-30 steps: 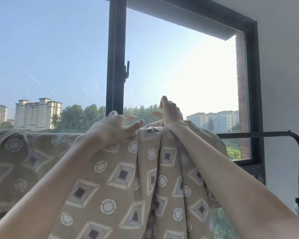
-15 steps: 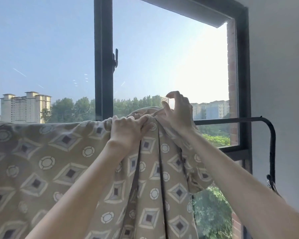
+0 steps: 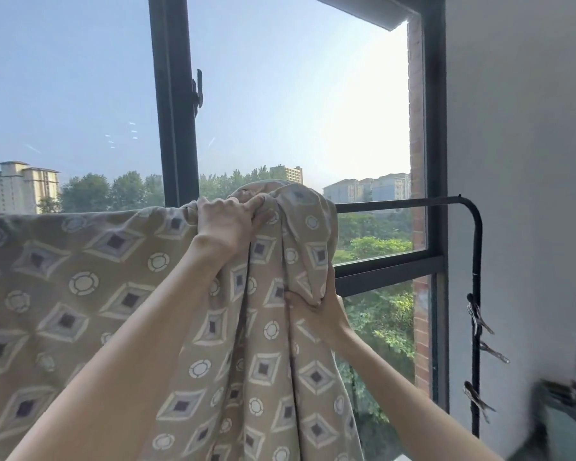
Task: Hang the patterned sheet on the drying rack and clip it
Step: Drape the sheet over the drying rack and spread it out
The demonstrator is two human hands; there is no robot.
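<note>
Tan cloth printed with pale diamonds and rings fills the left: the patterned sheet (image 3: 80, 277) hangs over the top bar of the drying rack (image 3: 396, 203). It spreads flat along the rack's left stretch and falls below our view.

Moving right along the rack, we see the person's left hand (image 3: 226, 224) at the top bar. Its fingers are curled tight into a bunch of the sheet where the cloth humps up over the bar. Just right of that hand, the sheet gathers into long vertical folds that hang down from the rack.

Below the bar, at the right edge of these folds, the right hand (image 3: 320, 309) grips the lower end of a hanging flap. Its fingers are closed round the cloth and mostly hidden behind it.

Right of the sheet the rack's black bar runs bare, then bends down into an upright. Three metal clips (image 3: 477, 316) are fastened to that upright, one above another, well apart from the sheet.

Behind the rack stands a dark window frame (image 3: 175, 128) with a handle (image 3: 198, 91) on its middle post. Through the glass we see blue sky, green trees and pale apartment blocks.

Right of the rack is a plain white wall (image 3: 519, 144). A blurred dark shape (image 3: 559, 414) sits low against it; we cannot tell what it is.
</note>
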